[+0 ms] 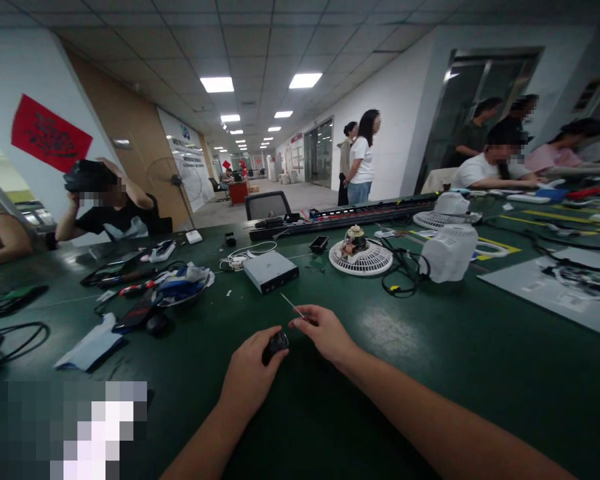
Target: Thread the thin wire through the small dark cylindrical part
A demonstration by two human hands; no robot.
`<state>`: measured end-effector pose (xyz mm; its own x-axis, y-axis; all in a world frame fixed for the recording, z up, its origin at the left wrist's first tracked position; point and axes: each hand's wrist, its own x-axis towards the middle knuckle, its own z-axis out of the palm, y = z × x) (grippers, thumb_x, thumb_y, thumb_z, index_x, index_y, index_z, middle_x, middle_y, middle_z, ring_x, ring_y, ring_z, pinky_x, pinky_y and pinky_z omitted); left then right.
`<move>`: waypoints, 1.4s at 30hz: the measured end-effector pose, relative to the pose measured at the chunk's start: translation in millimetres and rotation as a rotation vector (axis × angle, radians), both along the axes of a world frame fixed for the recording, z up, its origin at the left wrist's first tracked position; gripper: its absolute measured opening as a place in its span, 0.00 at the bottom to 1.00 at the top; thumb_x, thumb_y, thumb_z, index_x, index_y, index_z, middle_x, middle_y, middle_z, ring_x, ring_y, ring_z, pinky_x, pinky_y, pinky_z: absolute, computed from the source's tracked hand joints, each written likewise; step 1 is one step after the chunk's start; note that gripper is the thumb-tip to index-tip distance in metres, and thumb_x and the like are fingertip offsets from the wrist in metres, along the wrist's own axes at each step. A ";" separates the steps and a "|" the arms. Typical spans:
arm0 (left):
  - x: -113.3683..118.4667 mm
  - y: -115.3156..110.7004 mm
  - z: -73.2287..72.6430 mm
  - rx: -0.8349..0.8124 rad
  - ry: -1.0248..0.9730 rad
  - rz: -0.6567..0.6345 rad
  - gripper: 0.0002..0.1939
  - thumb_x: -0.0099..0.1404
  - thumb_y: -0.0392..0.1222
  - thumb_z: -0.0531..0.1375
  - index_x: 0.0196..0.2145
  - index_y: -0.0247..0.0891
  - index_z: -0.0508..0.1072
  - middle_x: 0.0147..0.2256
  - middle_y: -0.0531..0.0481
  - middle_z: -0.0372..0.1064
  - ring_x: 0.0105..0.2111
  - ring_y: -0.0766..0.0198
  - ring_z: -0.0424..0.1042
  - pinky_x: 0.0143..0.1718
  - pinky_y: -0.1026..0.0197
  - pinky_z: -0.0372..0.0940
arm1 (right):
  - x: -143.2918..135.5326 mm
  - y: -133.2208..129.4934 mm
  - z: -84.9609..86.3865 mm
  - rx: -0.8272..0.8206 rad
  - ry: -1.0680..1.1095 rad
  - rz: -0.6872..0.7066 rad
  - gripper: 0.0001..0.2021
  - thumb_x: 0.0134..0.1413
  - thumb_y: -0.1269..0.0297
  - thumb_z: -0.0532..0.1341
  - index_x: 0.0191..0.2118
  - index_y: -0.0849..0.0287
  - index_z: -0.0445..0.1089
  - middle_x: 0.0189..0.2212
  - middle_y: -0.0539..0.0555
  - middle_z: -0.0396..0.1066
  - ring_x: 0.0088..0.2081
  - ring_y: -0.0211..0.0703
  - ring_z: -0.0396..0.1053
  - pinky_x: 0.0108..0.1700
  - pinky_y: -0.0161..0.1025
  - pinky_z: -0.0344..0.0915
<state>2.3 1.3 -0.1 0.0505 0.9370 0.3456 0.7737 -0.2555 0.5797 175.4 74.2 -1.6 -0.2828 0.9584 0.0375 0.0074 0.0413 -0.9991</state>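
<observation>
Currently I have both hands in the head view, raised over the green tabletop (325,413), near each other with a small gap between. Left hand (247,370): thumb and fingers clamped on a small black cylindrical part (279,342), its glossy end turned toward the right hand. I cannot make out the detail on that end. Right hand (325,333): fingertips pinched together on a thin silvery rod (290,304), which slants up and leftward, free end pointing toward the optical disc drive (269,270) and apart from the black part. Whether the rod has a handle I cannot tell; the fingers cover that end.

Beyond the hands, I log the drive lying flat, a white cable (236,260) just beside its left edge. Right of the drive: a black plastic tray (319,244), then a white fan grille (347,265) lying flat with a motor assembly (356,243) on it. Farther right, a white plastic housing (449,253) stands next to a tangled black cord (397,283). Left side: a light-blue sheet (90,347), creased, on the tabletop.
</observation>
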 end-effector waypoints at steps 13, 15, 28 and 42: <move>0.8 -4.3 1.9 0.042 0.001 -0.014 0.20 0.59 0.44 0.64 0.50 0.45 0.73 0.47 0.47 0.75 0.47 0.54 0.74 0.50 0.51 0.68 | 0.4 -7.8 4.1 0.034 -0.047 -0.005 0.11 0.44 0.63 0.67 0.36 0.62 0.75 0.31 0.52 0.76 0.37 0.44 0.72 0.43 0.40 0.66; 0.4 -4.7 1.5 0.050 -0.013 -0.008 0.20 0.59 0.43 0.64 0.50 0.45 0.73 0.48 0.47 0.75 0.47 0.54 0.74 0.50 0.51 0.68 | -1.5 -8.0 2.2 0.042 -0.056 -0.016 0.11 0.43 0.62 0.67 0.34 0.62 0.75 0.30 0.52 0.76 0.35 0.44 0.72 0.41 0.40 0.66; 1.5 -6.6 6.0 0.060 0.003 -0.064 0.18 0.58 0.39 0.65 0.47 0.45 0.74 0.46 0.49 0.75 0.46 0.55 0.73 0.50 0.51 0.66 | -5.0 -15.3 -3.9 0.104 -0.175 0.106 0.07 0.45 0.66 0.65 0.33 0.61 0.74 0.31 0.52 0.76 0.35 0.44 0.73 0.39 0.39 0.67; -2.5 -8.6 9.2 0.051 -0.049 -0.160 0.14 0.57 0.34 0.65 0.42 0.43 0.74 0.42 0.50 0.75 0.43 0.57 0.73 0.46 0.55 0.67 | 5.9 -13.7 6.2 0.185 -0.363 0.126 0.10 0.42 0.63 0.69 0.32 0.61 0.73 0.28 0.50 0.73 0.30 0.39 0.69 0.31 0.34 0.62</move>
<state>-0.2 -7.3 9.1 0.1800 0.8993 0.3986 0.6919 -0.4037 0.5986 181.3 60.6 4.5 -0.4239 0.9020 0.0824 0.3408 0.2431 -0.9082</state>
